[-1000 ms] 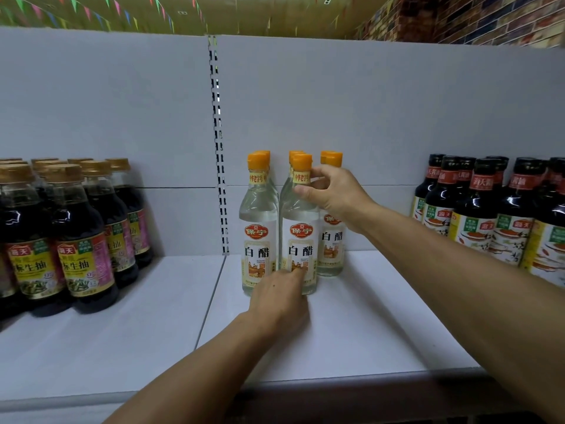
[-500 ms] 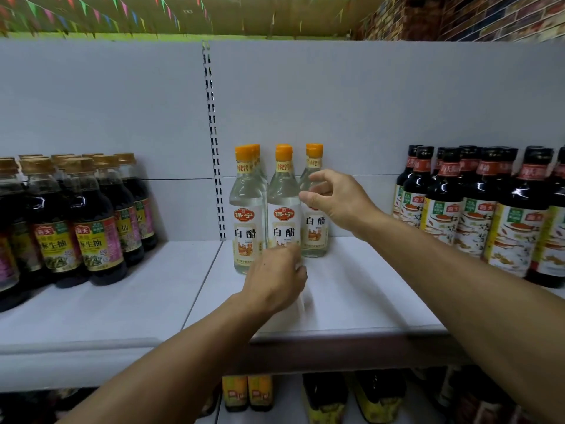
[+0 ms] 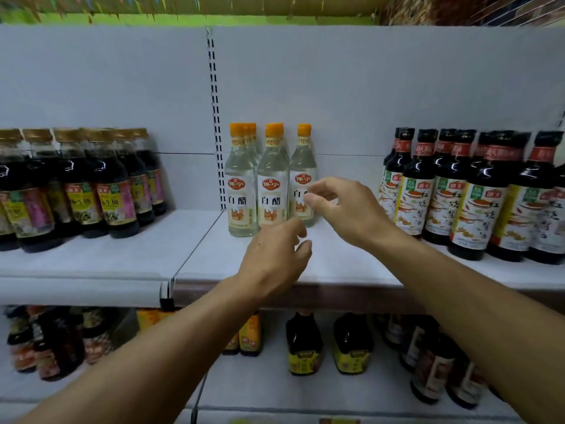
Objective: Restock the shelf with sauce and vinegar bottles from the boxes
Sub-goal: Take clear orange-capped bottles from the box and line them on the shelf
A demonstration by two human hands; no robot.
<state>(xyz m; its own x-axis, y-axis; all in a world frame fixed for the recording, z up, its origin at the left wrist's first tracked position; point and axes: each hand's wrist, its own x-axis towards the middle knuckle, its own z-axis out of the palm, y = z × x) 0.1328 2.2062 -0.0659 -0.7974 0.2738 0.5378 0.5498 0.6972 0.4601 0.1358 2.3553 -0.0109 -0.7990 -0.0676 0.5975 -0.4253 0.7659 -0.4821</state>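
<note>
Three rows of clear glass-like vinegar bottles with orange screw caps (image 3: 272, 182) are standing upright on the white matte metal shelf (image 3: 128, 255), their smooth rounded shoulders tapering to slim necks, each wearing a pale label with a red oval badge. At nine o'clock from them, squat dark soy sauce bottles with gold caps (image 3: 113, 191) are crowding together; at three o'clock, tall glossy black-capped sauce bottles with red neck bands (image 3: 477, 194) are lining up. A person's left hand (image 3: 275, 258) is hovering just in front of the vinegar group with loosely curled fingers, gripping nothing. Their right hand (image 3: 345, 209) is hanging at four o'clock of the rightmost vinegar bottle, fingers relaxed and bent, thumb and forefinger near each other but empty. Below, more dark bottles on the lower shelf (image 3: 305, 344) are showing blurred.
</note>
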